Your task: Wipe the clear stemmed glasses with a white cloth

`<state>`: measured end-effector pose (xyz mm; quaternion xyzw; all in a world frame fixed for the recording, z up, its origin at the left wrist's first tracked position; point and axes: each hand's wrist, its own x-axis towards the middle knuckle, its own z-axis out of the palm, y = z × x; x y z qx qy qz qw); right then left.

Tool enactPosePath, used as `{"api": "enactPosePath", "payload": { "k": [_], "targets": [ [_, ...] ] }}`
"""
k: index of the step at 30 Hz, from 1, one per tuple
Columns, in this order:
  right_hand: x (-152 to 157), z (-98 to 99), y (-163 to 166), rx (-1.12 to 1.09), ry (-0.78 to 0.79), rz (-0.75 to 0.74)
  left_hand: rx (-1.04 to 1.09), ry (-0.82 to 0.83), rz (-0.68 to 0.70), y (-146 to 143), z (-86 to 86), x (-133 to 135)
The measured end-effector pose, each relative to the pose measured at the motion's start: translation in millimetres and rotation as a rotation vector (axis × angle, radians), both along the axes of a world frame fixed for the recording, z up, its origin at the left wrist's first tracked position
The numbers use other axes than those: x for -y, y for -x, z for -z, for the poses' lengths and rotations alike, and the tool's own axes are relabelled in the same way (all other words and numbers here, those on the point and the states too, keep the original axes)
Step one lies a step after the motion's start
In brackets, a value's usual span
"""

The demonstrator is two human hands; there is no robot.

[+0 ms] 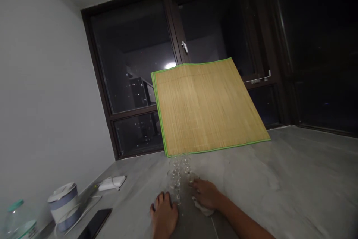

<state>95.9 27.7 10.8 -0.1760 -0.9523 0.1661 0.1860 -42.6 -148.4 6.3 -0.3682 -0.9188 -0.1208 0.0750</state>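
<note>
Several small clear drinking glasses (175, 175) stand close together on the grey marbled surface, their outlines faint. My left hand (164, 213) rests just in front of them on the near left side, palm down with fingers extended and nothing visible in it. On the right of the glasses, my right hand (207, 194) has its fingers curled over a crumpled white cloth (203, 207). Its fingertips come close to the nearest glass on that side; whether they touch it I cannot tell.
A folded bamboo mat (209, 108) with green edging leans against the dark window behind the glasses. To the left are a white power strip (112, 183) with a cable, a white-and-blue kettle (65, 207), a dark phone (96, 224) and a clear plastic bottle (21, 222).
</note>
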Motion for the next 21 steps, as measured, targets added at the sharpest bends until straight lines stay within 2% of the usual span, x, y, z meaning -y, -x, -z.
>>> {"api": "enactPosePath", "payload": {
  "k": [3, 6, 10, 14, 18, 21],
  "targets": [
    [-8.5, 4.8, -11.0, -0.084, 0.029, 0.026, 0.012, -0.008, 0.001, -0.9, -2.4, 0.7],
    [-15.0, 5.4, -17.6, -0.097, -0.011, 0.094, 0.034, -0.049, 0.004, -0.5, -4.9, 2.0],
    [-24.9, 5.6, -30.2, -0.130, -0.080, 0.054, 0.046, -0.162, 0.128, 3.8, -4.4, 3.4],
    [-41.5, -4.0, -52.2, -0.172, -0.034, 0.182, 0.078, -0.327, 0.303, 10.6, 1.7, 2.2],
    [-51.2, -17.9, -69.6, -0.091, -0.052, 0.234, 0.143, -0.456, 0.361, 17.2, 7.9, -0.5],
    [-49.4, -22.9, -73.0, -0.051, -0.110, 0.266, 0.149, -0.468, 0.388, 19.6, 9.2, -2.1]
  ]
}}
